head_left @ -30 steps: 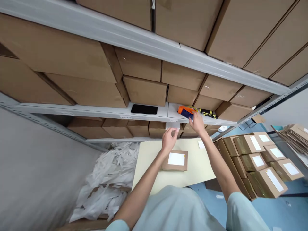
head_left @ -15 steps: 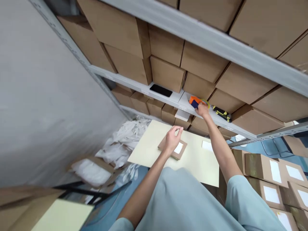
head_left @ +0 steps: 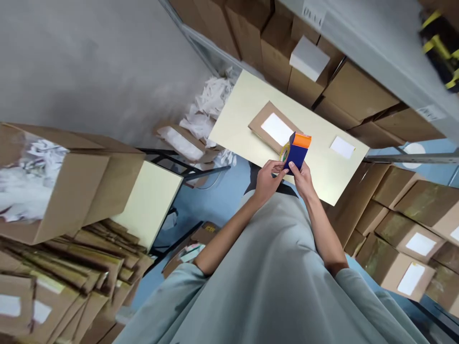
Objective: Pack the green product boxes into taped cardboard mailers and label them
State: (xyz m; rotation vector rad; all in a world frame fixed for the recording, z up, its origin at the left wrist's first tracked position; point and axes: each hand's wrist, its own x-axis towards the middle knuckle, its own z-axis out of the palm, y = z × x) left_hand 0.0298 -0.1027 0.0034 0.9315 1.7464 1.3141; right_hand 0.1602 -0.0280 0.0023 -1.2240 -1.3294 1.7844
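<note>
Above the near edge of the pale tabletop [head_left: 233,119], my right hand [head_left: 301,177] grips an orange and dark blue tape dispenser [head_left: 297,152]. A roll of tape [head_left: 284,154] shows at its left side. My left hand [head_left: 268,179] meets the dispenser from the left, its fingers pinched together near the tape; whether they hold the tape end I cannot make out. Just beyond both hands lies a flat cardboard box [head_left: 258,125] with a white label [head_left: 276,128] on top. To the right on the tabletop is a separate white label [head_left: 342,147].
Shelves with cardboard boxes [head_left: 362,91] rise behind the table. A black and yellow tool [head_left: 442,48] lies on the upper shelf. Labelled cartons [head_left: 418,243] are stacked at right. At left stand an open box of white paper [head_left: 86,186] and folded cardboard [head_left: 82,258].
My right hand has brought the tape dispenser down from the shelf to in front of my body. My left hand has left the flat box and joined it. The view has tilted downward.
</note>
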